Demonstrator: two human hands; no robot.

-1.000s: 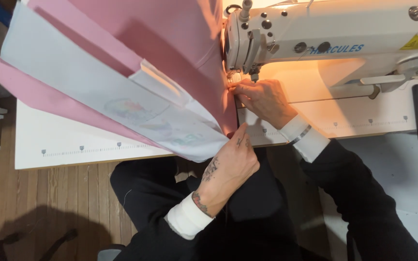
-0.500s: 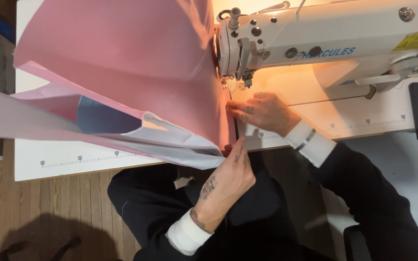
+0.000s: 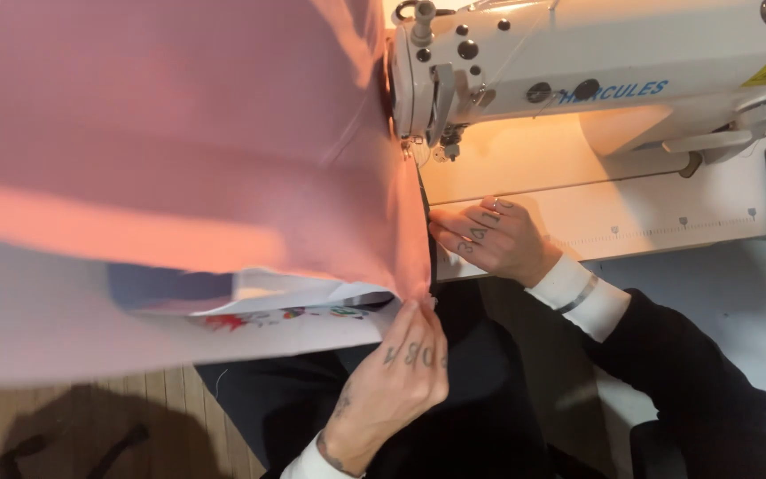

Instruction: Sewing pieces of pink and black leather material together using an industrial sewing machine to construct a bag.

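Pink fabric (image 3: 179, 133) fills the upper left and centre of the frame, a wide sheet lifted off the table and hanging in a slope, with a white layer (image 3: 64, 328) under it at the lower left that shows a patch of coloured print near its edge. Its right-hand edge runs down the middle of the picture, from just below the needle area of the sewing machine (image 3: 596, 80) to the lower centre.

Feeding this edge well looks to call for keeping it taut and straight between the two hands, the layers lined up, and fingertips kept clear of the needle.

At the lower centre, the left hand (image 3: 405, 364) is closed in a pinch on the bottom corner of the fabric edge, fingers curled together and the thumb hidden behind the cloth. To its right, at mid-frame, the right hand (image 3: 489, 238) lies mostly flat and loosely spread on the pale table (image 3: 649, 213), fingertips pressing against the fabric edge just below the machine head; it grips nothing that can be seen. Both wrists show white cuffs under dark sleeves. The cream machine body spans the upper right, lit warm underneath by its lamp.
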